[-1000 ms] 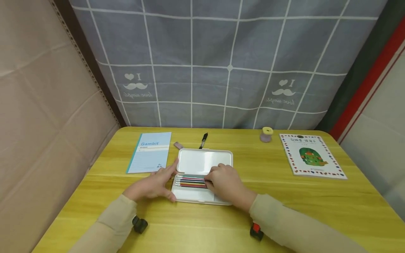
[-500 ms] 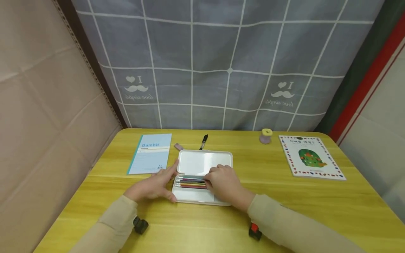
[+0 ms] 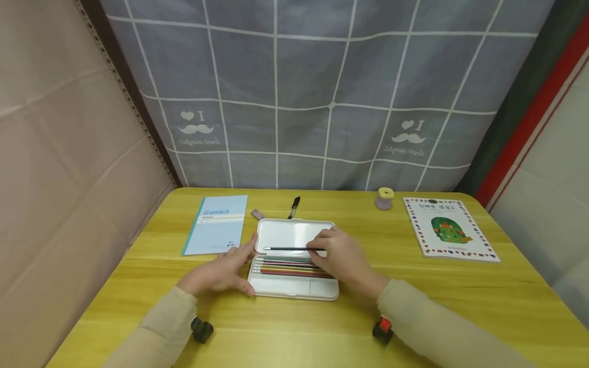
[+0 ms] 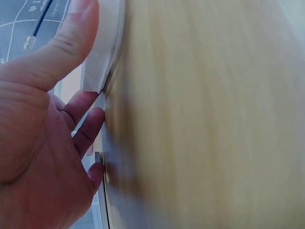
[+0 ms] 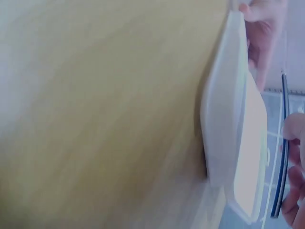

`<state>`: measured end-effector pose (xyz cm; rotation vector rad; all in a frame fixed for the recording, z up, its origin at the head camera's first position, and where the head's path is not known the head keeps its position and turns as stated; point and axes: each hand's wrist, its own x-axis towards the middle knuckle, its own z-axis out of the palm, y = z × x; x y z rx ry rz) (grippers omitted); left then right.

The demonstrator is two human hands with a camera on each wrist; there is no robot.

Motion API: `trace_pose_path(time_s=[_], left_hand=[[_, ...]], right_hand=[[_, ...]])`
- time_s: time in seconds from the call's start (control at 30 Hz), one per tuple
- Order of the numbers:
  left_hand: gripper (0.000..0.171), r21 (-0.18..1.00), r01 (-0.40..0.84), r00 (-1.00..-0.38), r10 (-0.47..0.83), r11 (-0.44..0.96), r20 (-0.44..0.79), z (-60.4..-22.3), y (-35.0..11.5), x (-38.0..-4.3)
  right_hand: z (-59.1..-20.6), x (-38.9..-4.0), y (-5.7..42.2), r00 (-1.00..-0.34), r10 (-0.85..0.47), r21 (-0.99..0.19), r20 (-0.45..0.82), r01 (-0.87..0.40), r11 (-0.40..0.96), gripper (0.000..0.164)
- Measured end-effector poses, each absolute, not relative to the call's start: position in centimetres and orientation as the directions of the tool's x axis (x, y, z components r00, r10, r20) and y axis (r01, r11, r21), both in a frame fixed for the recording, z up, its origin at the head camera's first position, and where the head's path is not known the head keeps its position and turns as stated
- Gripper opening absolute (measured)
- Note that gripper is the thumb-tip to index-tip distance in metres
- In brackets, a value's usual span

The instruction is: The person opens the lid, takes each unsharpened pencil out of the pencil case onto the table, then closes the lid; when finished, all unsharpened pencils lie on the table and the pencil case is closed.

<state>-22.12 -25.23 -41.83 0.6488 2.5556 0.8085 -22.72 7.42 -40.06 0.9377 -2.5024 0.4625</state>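
An open white pencil case [image 3: 280, 284] lies on the table, its lid [image 3: 287, 236] tipped back. Several coloured pencils [image 3: 285, 268] lie side by side in its tray. My left hand [image 3: 224, 272] holds the case's left end, thumb at the front corner and index finger near the hinge. Above the case, my right hand [image 3: 342, 255] pinches a dark pencil [image 3: 287, 249] near one end; its pale tip points left. In the right wrist view that pencil [image 5: 284, 119] is apart from the case, between thumb and fingers.
A blue notebook [image 3: 216, 225] lies behind my left hand. Just past the lid are an eraser-like pink block [image 3: 257, 214] and a black pen [image 3: 294, 207]. Toward the back right stand a yellow-topped spool [image 3: 384, 198] and a white picture book [image 3: 451, 228].
My right hand has lifted the dark pencil out of the tray and moved slightly up and right. The left hand stays at the case's left end.
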Motion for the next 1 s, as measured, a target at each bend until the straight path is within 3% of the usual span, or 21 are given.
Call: trace_pose_path(time_s=[0.27,0.57,1.0], left_hand=[[0.14,0.612,0.322,-0.816,0.54,0.723,-0.208,-41.5,-25.1,-22.0],[0.14,0.602,0.326,-0.819,0.536,0.729,-0.205,-41.7,-25.6,-21.9],[0.14,0.606,0.341,-0.813,0.549,0.719,-0.194,-41.9,-25.4,-22.1]], right_hand=[[-39.9,-23.4,10.9,-0.697,-0.491,-0.314,0.523,-0.693,0.649,0.014],[-39.8,-24.8,15.0,-0.821,-0.398,-0.563,0.409,-0.571,0.598,0.011],[-41.9,-26.3,22.4,-0.876,-0.31,-0.558,0.369,-0.475,0.68,0.013]])
